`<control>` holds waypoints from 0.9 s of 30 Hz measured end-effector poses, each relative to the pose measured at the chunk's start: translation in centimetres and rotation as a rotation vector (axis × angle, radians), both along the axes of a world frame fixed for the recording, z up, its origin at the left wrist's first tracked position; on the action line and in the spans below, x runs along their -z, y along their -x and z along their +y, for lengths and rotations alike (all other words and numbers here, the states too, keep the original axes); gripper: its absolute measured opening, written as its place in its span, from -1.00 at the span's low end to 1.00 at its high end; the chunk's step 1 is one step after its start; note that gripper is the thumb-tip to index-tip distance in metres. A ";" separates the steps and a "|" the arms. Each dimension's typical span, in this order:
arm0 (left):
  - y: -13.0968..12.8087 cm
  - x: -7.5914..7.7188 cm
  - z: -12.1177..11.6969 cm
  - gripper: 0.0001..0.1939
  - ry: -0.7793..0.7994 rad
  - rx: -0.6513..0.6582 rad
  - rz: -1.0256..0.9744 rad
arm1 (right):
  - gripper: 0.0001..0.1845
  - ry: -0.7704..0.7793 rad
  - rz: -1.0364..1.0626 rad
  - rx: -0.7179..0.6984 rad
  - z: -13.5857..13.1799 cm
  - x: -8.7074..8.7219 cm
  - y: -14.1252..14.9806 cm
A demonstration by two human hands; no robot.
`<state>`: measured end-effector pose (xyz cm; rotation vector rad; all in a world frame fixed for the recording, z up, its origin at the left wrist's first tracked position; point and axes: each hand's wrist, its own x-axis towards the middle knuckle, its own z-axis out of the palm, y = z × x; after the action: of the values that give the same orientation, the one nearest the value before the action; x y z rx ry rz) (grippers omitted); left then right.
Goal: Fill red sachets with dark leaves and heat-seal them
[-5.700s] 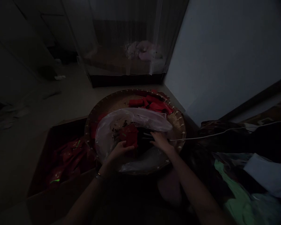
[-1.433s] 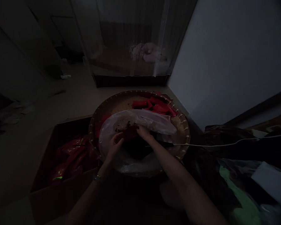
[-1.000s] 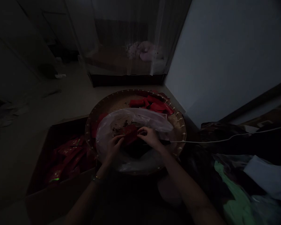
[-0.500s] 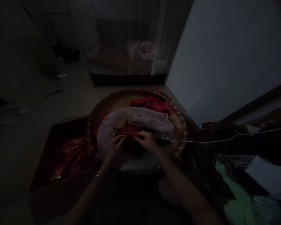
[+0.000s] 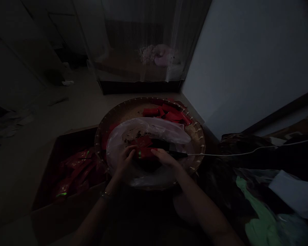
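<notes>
In the dim head view, both hands are over the wide woven bamboo tray point(image 5: 112, 112). My left hand point(image 5: 125, 159) pinches the left end of a red packet point(image 5: 146, 153) that has a small green mark. My right hand point(image 5: 165, 158) grips its right end, thumb on top. Just beyond it is another red piece point(image 5: 143, 140), near dark loose leaf bits point(image 5: 138, 133) on clear plastic sheeting point(image 5: 166, 128). A black-handled tool point(image 5: 179, 154) with a white cord lies right beside my right hand; its front part is hidden.
Several red packets point(image 5: 172, 114) lie at the tray's far right. A cardboard box point(image 5: 66, 213) of red packets point(image 5: 75, 165) stands at left. The white cord point(image 5: 228, 155) runs right, over a pile of clothes point(image 5: 261, 205). A white wall point(image 5: 246, 65) rises at right.
Earlier, my right hand was at the black-handled tool; it has since moved to the red packet. Over the last second both hands have turned the packet, and its green-marked side now shows.
</notes>
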<state>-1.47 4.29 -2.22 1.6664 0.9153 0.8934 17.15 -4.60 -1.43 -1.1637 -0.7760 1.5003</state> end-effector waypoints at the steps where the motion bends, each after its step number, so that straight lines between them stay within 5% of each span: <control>1: 0.1 0.1 0.2 -0.67 -0.012 -0.004 0.015 | -0.44 0.006 0.035 0.000 -0.2 -0.1 0.0; 6: 0.4 -0.8 0.0 -0.66 -0.368 0.003 0.183 | -0.54 0.060 0.092 -0.064 -0.8 -1.0 -0.1; 9: 0.2 -1.8 -0.7 -0.38 -0.697 0.166 0.369 | -0.54 0.064 0.064 -0.075 -0.5 -1.0 0.2; 12: -0.1 -1.8 -1.3 -0.36 -0.803 0.262 0.510 | -0.49 0.015 0.018 -0.083 0.0 -0.7 0.9; 17: -0.2 -0.4 -0.9 -0.49 -0.759 0.253 0.460 | -0.40 -0.029 -0.021 -0.119 0.2 -1.3 0.5; 21: 0.0 0.1 -0.2 -0.56 -0.612 0.124 0.374 | -0.43 -0.056 -0.045 0.078 0.3 -2.2 -1.6; 24: 0.1 0.1 0.1 -0.56 -0.483 0.039 0.283 | -0.70 -0.101 -0.463 0.119 0.6 -2.1 -2.3; 27: 0.2 0.0 0.2 -0.53 -0.332 0.016 0.155 | -0.53 -0.178 -0.993 -0.164 1.0 -1.5 -1.5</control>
<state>-1.67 4.52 -2.26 2.0472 0.8903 0.9544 18.65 -3.64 0.07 -1.7347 -1.6529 0.8746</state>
